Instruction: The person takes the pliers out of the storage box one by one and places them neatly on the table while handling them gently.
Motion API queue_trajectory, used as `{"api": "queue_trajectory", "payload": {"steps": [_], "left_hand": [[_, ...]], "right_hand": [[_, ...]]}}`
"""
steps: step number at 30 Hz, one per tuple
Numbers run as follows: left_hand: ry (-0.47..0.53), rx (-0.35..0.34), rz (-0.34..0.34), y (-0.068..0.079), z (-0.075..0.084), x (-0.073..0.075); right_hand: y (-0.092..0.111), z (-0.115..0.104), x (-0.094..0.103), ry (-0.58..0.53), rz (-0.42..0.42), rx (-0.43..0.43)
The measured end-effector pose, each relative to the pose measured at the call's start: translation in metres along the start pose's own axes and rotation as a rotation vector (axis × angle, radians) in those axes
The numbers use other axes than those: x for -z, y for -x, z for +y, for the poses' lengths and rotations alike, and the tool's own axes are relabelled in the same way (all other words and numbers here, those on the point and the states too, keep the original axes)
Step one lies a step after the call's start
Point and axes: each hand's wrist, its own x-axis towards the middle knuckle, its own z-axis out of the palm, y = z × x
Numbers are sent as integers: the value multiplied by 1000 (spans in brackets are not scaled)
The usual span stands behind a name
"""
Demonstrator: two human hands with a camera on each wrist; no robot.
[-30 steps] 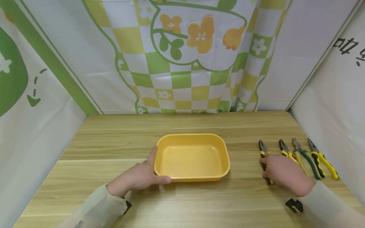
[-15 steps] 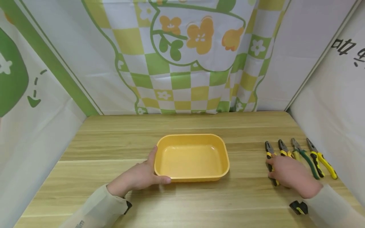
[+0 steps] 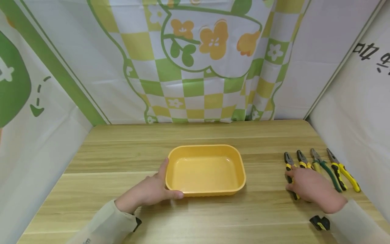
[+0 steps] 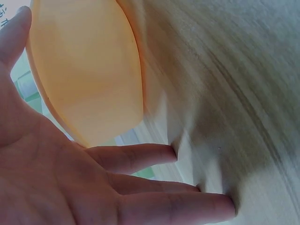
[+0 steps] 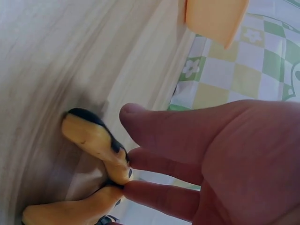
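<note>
A yellow plastic tray stands on the wooden table. My left hand rests at its left front corner, thumb over the rim. In the left wrist view the other fingers extend straight down to the tabletop beside the tray's wall. At the right, my right hand lies over combination pliers with yellow-and-black handles. The right wrist view shows its fingertips touching where the handles meet, while the thumb stays off them. The hand hides part of these pliers in the head view.
Right of those lie a second pair of yellow-handled pliers, partly hidden, pliers with green handles and long-nose pliers, all in a row, jaws away from me. A checked curtain hangs behind the table.
My right hand and the leftmost pliers have shifted right, close to the second pair; over the last half second they barely move. The left hand keeps its place at the tray.
</note>
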Motion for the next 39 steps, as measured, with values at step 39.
{"api": "queue_trajectory", "payload": {"steps": [39], "left_hand": [[13, -89, 94, 35, 8, -29]], "right_hand": [[-63, -89, 34, -146, 172, -53]]}}
